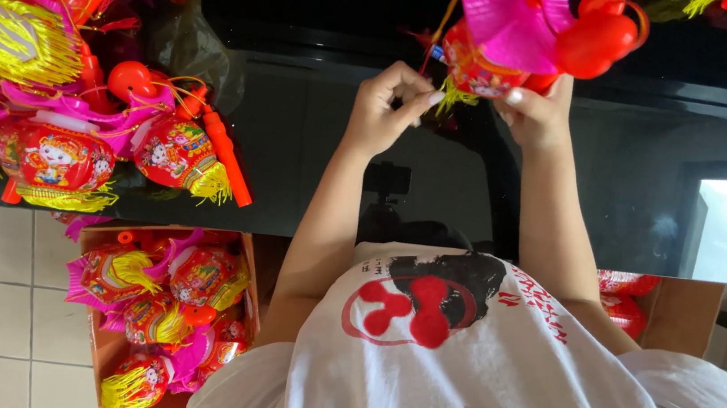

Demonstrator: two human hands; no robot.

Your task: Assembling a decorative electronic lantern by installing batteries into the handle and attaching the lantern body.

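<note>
A heap of red and pink toy lanterns (pixel 59 100) with yellow fringes lies at the left edge of the dark surface (pixel 297 152). Below that edge, a cardboard box (pixel 101 343) on the tiled floor holds more. The left hand (pixel 387 108) pinches a thin string under one lantern (pixel 496 52), which the right hand (pixel 539 115) grips above the surface's far edge.
</note>
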